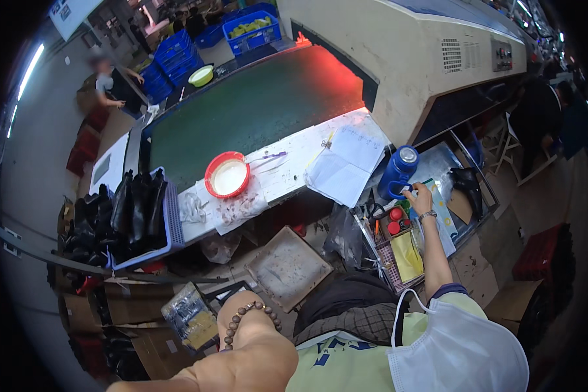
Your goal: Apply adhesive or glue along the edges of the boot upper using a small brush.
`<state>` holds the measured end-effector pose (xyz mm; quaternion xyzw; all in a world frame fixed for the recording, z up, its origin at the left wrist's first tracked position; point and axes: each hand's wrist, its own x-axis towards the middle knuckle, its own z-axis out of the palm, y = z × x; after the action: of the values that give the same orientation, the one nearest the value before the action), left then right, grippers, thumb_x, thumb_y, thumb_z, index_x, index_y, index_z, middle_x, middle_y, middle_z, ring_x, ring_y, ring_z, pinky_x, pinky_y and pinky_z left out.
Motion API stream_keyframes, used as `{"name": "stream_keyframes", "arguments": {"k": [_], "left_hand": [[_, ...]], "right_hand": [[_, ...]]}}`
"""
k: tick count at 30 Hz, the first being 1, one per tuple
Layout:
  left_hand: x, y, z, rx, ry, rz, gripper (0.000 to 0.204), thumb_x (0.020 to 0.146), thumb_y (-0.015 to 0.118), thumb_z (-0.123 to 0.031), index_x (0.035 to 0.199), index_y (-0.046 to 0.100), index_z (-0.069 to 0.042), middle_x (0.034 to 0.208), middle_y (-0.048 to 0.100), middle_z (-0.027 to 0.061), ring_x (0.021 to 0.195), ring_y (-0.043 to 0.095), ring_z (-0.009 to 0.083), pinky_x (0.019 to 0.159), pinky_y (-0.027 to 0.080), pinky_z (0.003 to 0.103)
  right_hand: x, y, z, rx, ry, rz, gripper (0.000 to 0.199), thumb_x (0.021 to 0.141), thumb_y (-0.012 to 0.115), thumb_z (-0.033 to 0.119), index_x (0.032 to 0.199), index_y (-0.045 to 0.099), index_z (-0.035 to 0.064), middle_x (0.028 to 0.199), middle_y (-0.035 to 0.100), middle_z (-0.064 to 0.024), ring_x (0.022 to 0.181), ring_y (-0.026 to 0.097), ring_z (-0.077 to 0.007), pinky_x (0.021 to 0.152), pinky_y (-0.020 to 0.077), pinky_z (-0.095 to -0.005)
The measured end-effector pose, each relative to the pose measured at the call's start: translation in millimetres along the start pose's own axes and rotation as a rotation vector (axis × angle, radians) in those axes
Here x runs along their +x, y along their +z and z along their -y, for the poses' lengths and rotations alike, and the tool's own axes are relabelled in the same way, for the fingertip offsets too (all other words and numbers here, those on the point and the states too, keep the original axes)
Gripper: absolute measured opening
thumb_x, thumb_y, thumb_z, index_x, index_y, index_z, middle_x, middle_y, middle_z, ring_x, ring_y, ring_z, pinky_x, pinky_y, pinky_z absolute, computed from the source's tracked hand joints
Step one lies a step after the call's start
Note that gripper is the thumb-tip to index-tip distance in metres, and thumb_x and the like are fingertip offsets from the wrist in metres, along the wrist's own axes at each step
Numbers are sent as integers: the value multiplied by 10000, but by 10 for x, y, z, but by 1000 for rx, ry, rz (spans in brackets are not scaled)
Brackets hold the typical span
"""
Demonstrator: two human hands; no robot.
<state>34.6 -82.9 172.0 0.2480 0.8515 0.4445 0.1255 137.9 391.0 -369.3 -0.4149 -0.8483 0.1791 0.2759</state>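
Reaching forward, the right hand (419,194) has its fingers on the handle of the blue lidded jug (398,171), which stands upright on the metal tray surface (438,160) at the person's right; whether the grip is fully clamped around the handle or only touching it, cannot tell. The left hand is out of sight below a bent wrist wearing a bead bracelet (245,317) near the lower edge, so its grip cannot be told either.

Progress, as a judgement: the jug is reached but not lifted, base apparently on the tray, lid on.

Big to small: a long beige machine (398,59) with a red glow at its mouth, dark green conveyor belt (255,108) running from it, white papered surface (287,170) along the belt. Blue crate of dark boots (134,212) at left. Loose paper sheets (346,166), red bowl of white liquid (227,175), small basket with red-capped bottles (394,222) and yellow cloth just below the jug. Factory floor, stacked blue crates (176,55) far back, another person at upper left.
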Motion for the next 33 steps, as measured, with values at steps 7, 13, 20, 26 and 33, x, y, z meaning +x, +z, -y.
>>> {"name": "stream_keyframes", "arguments": {"k": [7, 13, 20, 26, 33], "left_hand": [[251, -49, 732, -1684, 1308, 693, 251, 930, 625, -38, 781, 429, 6, 778, 271, -53, 690, 271, 32, 524, 170, 219], [67, -170, 250, -1588, 341, 759, 41, 857, 642, 7, 878, 608, 10, 759, 325, -38, 716, 313, 59, 528, 208, 220], [332, -345, 102, -1518, 159, 867, 60, 862, 620, -1, 912, 590, 14, 758, 349, -29, 694, 332, 80, 533, 233, 215], [429, -531, 89, -1437, 55, 986, 82, 866, 600, -8, 940, 575, 17, 758, 371, -21, 676, 349, 98, 536, 255, 211], [489, -711, 64, -1337, -10, 1013, 111, 871, 578, -17, 974, 558, 22, 758, 396, -12, 654, 369, 118, 541, 281, 207]], "right_hand": [[-281, -266, 305, 60, 28, -16, 391, 805, 815, 269, 1082, 677, 31, 1043, 695, -194, 984, 670, -370, 850, 529, -440], [-1007, -754, 672, 131, 11, -200, 284, 835, 770, 178, 1076, 684, 54, 963, 675, -156, 861, 650, -322, 780, 520, -412], [-2556, -789, 413, -11, 334, -120, 196, 810, 754, 133, 975, 711, 37, 900, 662, -168, 786, 670, -315, 712, 530, -411], [-4033, -741, 167, -2, 639, -96, 173, 789, 752, 132, 934, 718, 43, 855, 668, -156, 753, 674, -314, 711, 542, -410], [-5052, -718, 224, -59, 950, 89, 170, 786, 766, 188, 900, 754, 63, 826, 745, -139, 788, 730, -269, 754, 573, -383]]}}
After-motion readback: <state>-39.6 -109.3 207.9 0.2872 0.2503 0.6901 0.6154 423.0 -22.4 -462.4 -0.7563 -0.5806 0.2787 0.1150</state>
